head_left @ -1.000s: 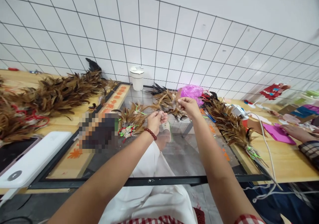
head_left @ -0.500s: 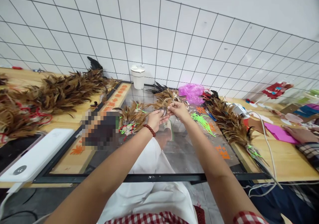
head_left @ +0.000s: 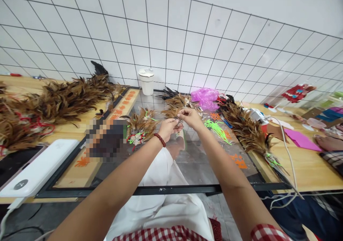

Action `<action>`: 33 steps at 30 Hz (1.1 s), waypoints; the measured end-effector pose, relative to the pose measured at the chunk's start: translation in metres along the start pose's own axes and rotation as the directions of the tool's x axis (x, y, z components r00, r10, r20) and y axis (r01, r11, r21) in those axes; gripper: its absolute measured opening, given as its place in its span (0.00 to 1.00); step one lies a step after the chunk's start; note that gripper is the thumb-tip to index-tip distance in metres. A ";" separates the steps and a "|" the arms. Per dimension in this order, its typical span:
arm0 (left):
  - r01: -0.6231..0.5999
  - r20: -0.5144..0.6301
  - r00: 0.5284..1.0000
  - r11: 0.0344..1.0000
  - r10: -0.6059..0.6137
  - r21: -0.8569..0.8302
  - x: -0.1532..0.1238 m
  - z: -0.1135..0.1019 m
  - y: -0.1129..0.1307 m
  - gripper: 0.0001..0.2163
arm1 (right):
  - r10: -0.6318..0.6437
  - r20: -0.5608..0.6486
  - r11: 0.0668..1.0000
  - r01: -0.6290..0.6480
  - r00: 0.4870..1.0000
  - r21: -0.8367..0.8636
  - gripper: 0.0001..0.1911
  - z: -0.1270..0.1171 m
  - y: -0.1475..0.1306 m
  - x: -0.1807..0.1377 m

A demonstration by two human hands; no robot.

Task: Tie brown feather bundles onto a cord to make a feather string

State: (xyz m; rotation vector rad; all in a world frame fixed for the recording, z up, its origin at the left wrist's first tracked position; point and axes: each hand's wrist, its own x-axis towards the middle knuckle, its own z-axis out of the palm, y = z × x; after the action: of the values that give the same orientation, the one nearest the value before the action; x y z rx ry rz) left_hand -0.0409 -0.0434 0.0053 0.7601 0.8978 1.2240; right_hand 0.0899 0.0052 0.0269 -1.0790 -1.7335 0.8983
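My left hand [head_left: 168, 128], with a red bead bracelet [head_left: 160, 139] on the wrist, is closed in a pinch above the glass tabletop [head_left: 198, 162]. Its fingertips meet those of my right hand [head_left: 190, 118], also pinched. A small greyish wisp shows between the fingers, too small to name surely. Just beyond the hands lies a bundle of brown feathers [head_left: 173, 103]. Left of them sits another feather bundle [head_left: 142, 124] with green and red ties. A heap of bright green cords [head_left: 217, 130] lies to the right of my right hand.
Long feather garlands lie at left [head_left: 61, 98] and right [head_left: 243, 126]. A white lidded cup [head_left: 147, 82] and a pink plastic bag [head_left: 205, 98] stand at the back, before a wire grid. A white power bank [head_left: 40, 167] lies front left. Another person's hand [head_left: 328, 142] rests at far right.
The view has shifted slightly. Both hands stay together over the glass, fingertips still pinched, with small finger movements. The other person's hand has drawn back a little from the pink sheet.
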 end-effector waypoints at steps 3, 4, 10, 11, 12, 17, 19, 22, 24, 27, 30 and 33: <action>-0.040 -0.059 0.998 0.996 0.035 -0.085 0.002 -0.001 0.000 0.05 | 0.043 0.058 0.995 -0.048 0.997 0.088 0.12 -0.009 -0.006 -0.001; -0.058 -0.081 0.996 0.992 0.049 -0.114 0.002 -0.001 0.000 0.05 | 0.054 0.095 0.995 -0.062 0.994 0.083 0.12 -0.013 -0.008 -0.002; -0.163 -0.155 0.979 0.967 0.133 -0.198 0.008 -0.001 -0.006 0.06 | 0.135 0.293 0.991 -0.129 0.947 -0.039 0.16 -0.019 -0.013 -0.008; -0.181 -0.159 0.976 0.964 0.151 -0.195 0.009 -0.001 -0.007 0.06 | 0.152 0.316 0.988 -0.148 0.936 -0.034 0.16 -0.016 -0.013 -0.009; -0.192 -0.156 0.974 0.963 0.164 -0.189 0.010 -0.001 -0.008 0.07 | 0.166 0.333 0.985 -0.170 0.928 -0.017 0.16 -0.014 -0.012 -0.009; -0.155 0.000 0.988 0.975 0.157 -0.156 0.009 -0.005 -0.007 0.09 | 0.236 0.348 0.954 -0.284 0.907 0.093 0.14 -0.005 -0.003 -0.009; -0.126 0.043 0.990 0.983 0.132 -0.131 0.007 -0.006 -0.006 0.11 | 0.252 0.352 0.951 -0.299 0.902 0.084 0.14 -0.006 -0.002 -0.008; -0.123 0.010 0.992 0.981 0.126 -0.147 0.007 -0.006 -0.005 0.09 | 0.194 0.382 0.975 -0.219 0.904 0.024 0.14 -0.010 -0.003 -0.009; -0.122 -0.018 0.993 0.975 0.121 -0.186 0.008 -0.006 -0.004 0.07 | 0.123 0.392 0.992 -0.108 0.912 -0.060 0.14 -0.011 -0.006 -0.010; -0.103 -0.033 0.995 0.970 0.099 -0.218 0.010 -0.006 -0.004 0.05 | 0.046 0.278 0.946 0.048 0.960 -0.322 0.12 -0.006 -0.012 -0.013; -0.090 -0.009 0.996 0.973 0.090 -0.213 0.010 -0.005 -0.003 0.05 | -0.013 0.124 0.803 0.084 0.992 -0.590 0.12 -0.002 -0.017 -0.015; -0.094 0.008 0.995 0.973 0.097 -0.211 0.007 -0.004 -0.002 0.04 | -0.019 0.085 0.754 0.070 0.996 -0.653 0.12 -0.006 -0.014 -0.013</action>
State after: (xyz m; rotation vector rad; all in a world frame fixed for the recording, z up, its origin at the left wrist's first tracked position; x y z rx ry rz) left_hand -0.0430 -0.0366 0.0010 0.6493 0.7097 1.3706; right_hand 0.0944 -0.0106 0.0373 -1.4504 -2.2030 0.2724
